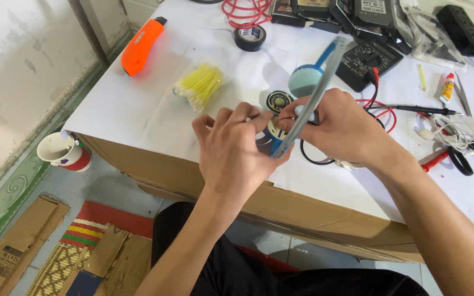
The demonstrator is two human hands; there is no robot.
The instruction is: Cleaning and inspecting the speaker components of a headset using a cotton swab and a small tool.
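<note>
- Left hand (231, 156), nearest, fingers curled round a small blue part (275, 143).
- Right hand (338, 127) pinches the grey headband (316, 90) above the table (127, 109).
- Clear bag of yellow swabs (199, 85) lies far left; orange tool (141, 45) beyond.

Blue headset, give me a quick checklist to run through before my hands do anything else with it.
1. Both hands on the headset: left hand and right hand grip the headband: ok.
2. Round ear pad attached: ok.
3. Small part under the fingertips: hidden, cannot tell.
4. Black cable free of the red leads: cannot tell.
5. Cotton swabs close by: ok.
</note>
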